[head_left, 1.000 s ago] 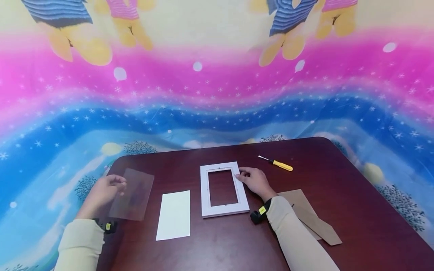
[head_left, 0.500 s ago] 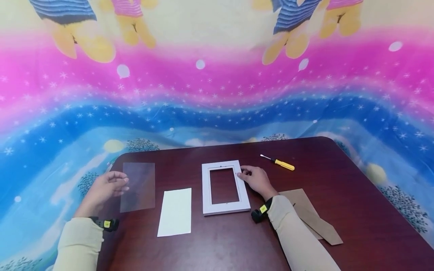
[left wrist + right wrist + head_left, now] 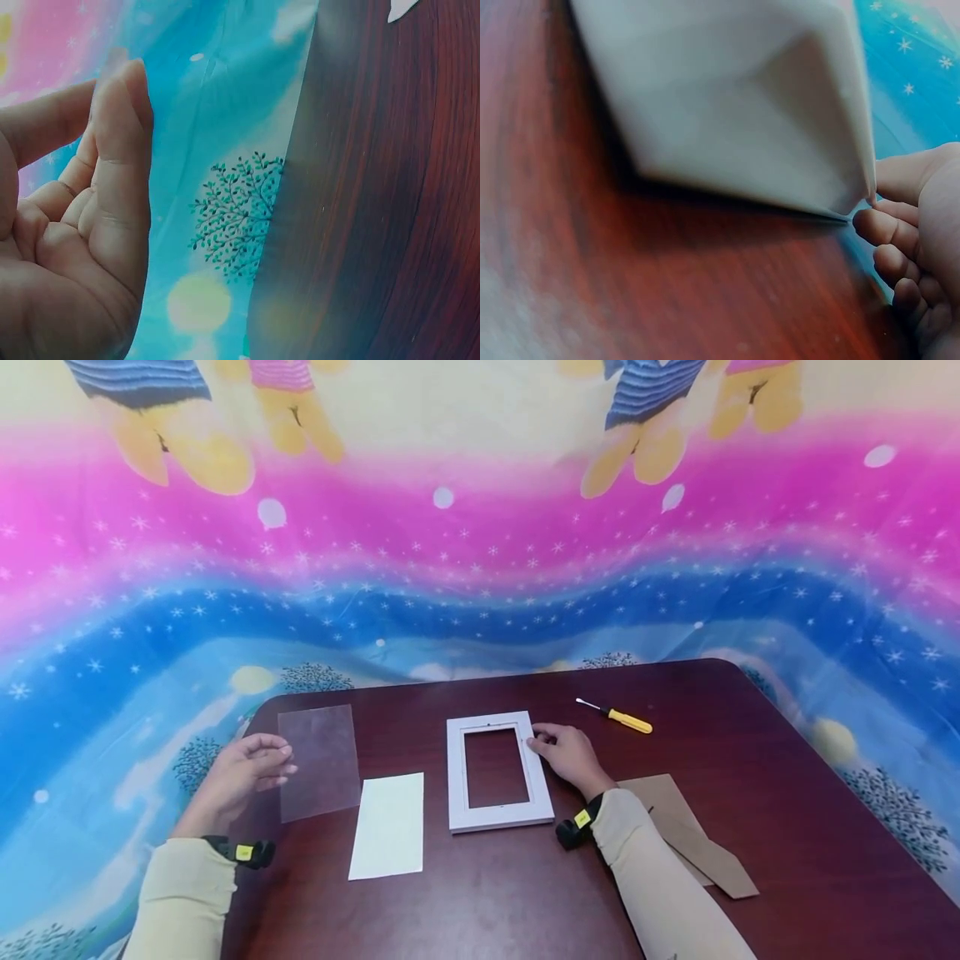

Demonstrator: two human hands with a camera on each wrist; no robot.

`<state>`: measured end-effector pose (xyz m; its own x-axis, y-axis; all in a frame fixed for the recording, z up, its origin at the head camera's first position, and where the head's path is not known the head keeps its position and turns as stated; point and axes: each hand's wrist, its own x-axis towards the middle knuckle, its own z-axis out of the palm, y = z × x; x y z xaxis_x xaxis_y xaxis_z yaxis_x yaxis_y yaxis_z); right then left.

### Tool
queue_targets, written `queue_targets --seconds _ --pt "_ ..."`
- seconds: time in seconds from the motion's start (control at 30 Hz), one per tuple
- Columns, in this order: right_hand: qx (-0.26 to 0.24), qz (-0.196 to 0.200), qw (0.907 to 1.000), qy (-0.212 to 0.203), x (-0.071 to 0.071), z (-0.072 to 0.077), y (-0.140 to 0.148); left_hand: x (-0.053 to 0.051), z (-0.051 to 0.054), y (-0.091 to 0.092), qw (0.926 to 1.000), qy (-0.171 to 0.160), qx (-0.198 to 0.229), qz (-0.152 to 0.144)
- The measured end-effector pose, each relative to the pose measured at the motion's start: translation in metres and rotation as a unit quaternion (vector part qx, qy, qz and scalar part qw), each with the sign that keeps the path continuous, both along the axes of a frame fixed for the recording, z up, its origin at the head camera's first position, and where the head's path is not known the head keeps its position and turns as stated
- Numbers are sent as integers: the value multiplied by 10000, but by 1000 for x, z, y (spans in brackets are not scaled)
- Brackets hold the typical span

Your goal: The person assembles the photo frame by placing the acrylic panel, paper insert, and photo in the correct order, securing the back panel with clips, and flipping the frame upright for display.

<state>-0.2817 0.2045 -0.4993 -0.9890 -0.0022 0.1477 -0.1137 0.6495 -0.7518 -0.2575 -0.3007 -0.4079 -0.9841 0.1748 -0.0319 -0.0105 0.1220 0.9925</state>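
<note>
A clear sheet is held by one edge in the pinched fingers of the left hand, its face spread out to the right of them. Compared with a second ago, it has been brought further right and swung straighter, so that its lower right corner now appears just beside the white card; whether the two are touching cannot be told. By this, the sheet is judged to be under control and drawn nearer to the frame, which has been left where it was. The sheet looks thin, flat and rectangular, with a faint pinkish haze through which the tabletop is seen; in the left wrist view only a small bit of it is made out, between thumb and forefinger. The card is laid flat, to the right of the left fingers and below them. Farther right, the white frame is pinched at its right side by the curled fingers of the right hand, with the tabletop showing through its cut-out middle. Beyond the right fingers, up and to the right, a yellow-handled screwdriver is laid. Below and to the right of them, a brown board is partly covered by a brown strip and the sleeve. Everything is backed by a printed cloth.
</note>
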Motion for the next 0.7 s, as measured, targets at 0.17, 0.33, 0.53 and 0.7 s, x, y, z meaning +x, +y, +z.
queue_targets --seconds 0.17,0.33,0.53,0.7 --pt "-1 -68 9999 -129 -1 0 1 -2 -1 6 9992 -70 393 -99" --pt "-5 -125 9998 -168 0 -1 0 -2 -3 10 9987 -35 516 -14" --pt "-21 -75 9999 -120 2 2 -2 -2 -8 9 9968 -104 786 -24" --pt "-21 -52 9999 -106 3 4 -2 -4 -10 11 9951 -54 964 -199"
